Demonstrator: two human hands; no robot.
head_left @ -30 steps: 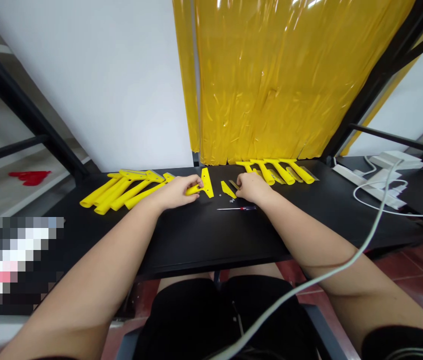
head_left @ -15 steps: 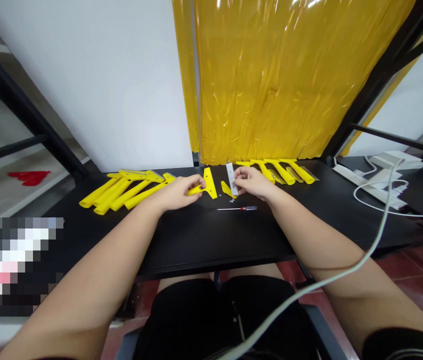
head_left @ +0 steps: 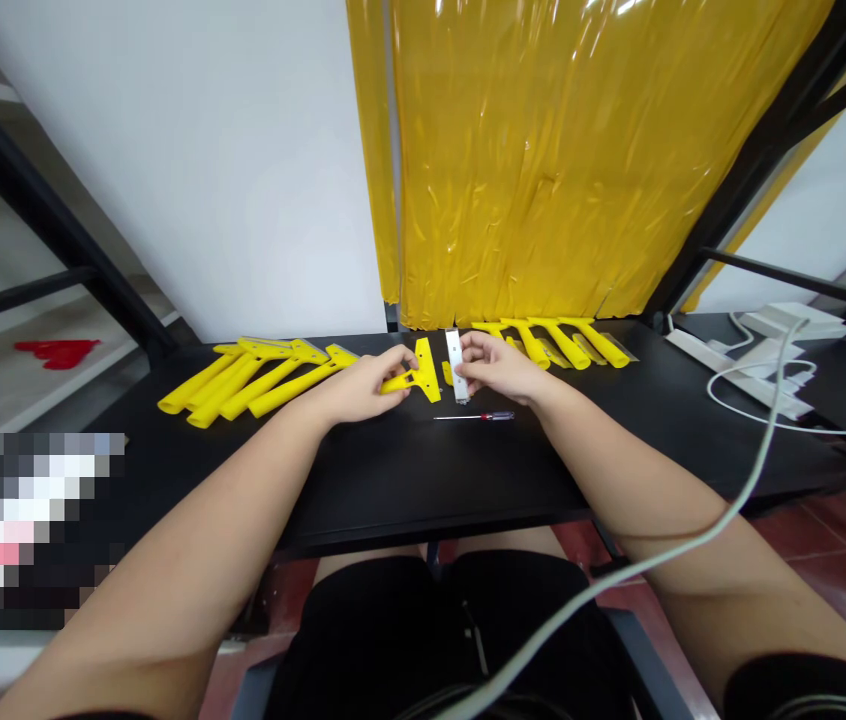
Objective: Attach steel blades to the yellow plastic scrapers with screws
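Yellow scraper (head_left: 427,370): held near the far side of the black bench (head_left: 408,470), at about its middle, with the wide flat head turned to the right; whether the bench is touched cannot be made out.
Left hand (head_left: 374,385): fingers closed around the handle of the scraper, which is partly hidden by them.
Right hand (head_left: 502,368): fingertips pinched on the right side of a pale metal plate (head_left: 456,362); the two hands are kept apart, with a narrow gap left between scraper head and plate.
Metal plate: pierced with small holes, its long side pointed away from the person.
Small yellow piece (head_left: 447,373): seen in the gap, partly covered by the plate.
Screwdriver (head_left: 496,416): laid crosswise on the bench, just nearer the person than the plate, its thin shaft pointed left.
Left-hand scrapers (head_left: 243,385): several, laid slantwise side by side, with handles toward the person.
Right-hand scrapers (head_left: 580,345): several, lined up beyond the right hand.
Behind: a white panel (head_left: 205,150) at left, a yellow plastic curtain (head_left: 543,180) at right.
Far right: white power strip (head_left: 738,370), set on the bench.
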